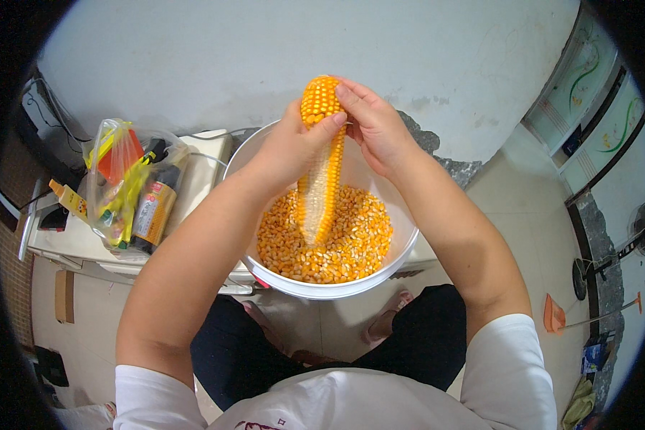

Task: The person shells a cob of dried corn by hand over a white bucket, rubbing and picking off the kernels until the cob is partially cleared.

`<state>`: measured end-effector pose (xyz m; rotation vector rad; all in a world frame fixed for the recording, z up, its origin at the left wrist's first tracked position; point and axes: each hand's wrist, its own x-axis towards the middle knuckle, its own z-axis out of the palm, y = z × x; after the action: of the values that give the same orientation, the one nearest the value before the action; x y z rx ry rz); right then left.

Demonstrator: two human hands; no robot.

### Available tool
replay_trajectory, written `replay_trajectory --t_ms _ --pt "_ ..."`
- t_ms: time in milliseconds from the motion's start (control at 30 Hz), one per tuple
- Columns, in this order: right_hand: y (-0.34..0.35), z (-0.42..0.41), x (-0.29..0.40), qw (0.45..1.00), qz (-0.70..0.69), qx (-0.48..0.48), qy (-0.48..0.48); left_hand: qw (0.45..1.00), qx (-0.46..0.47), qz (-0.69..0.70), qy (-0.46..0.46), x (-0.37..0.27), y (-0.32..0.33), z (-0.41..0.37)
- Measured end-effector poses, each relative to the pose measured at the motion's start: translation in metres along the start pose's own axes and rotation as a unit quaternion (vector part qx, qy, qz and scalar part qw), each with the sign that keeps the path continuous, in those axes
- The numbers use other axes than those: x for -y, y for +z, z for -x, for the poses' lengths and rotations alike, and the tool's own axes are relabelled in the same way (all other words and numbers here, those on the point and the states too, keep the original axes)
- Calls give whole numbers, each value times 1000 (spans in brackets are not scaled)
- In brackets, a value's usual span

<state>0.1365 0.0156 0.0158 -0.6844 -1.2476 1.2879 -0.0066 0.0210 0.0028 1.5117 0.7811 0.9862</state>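
Both of my hands hold one ear of corn (320,102) upright above a white plastic bucket (312,290). My left hand (298,137) wraps the ear's left side, its thumb pressing across the kernels near the middle. The thumb and fingers of my right hand (373,121) grip the upper right side. Yellow kernels cover the top and right edge of the ear, while a long pale strip of bare cob (315,199) faces me lower down. Loose corn kernels (328,263) lie in the bucket below. Some fingers are hidden behind the ear.
Left of the bucket, a clear plastic bag (134,188) with a dark bottle (153,209) stands on a white cabinet top (199,166). A plain wall (220,59) rises close ahead. On the right are an orange dustpan (553,313) and a fan (642,228).
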Motion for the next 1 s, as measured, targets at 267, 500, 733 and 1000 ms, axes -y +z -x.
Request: replay_trajectory --t_ms 267,500,733,1000 --pt "2 -2 -5 999 -32 -14 7 997 36 15 72 5 -1 1" --pt "6 6 0 999 25 13 23 998 -7 -30 56 -4 5 3" --pt "8 4 -5 999 13 8 50 993 -39 -47 103 5 6 -4" --pt "6 3 -10 992 86 21 92 990 -15 -124 68 1 2 6"
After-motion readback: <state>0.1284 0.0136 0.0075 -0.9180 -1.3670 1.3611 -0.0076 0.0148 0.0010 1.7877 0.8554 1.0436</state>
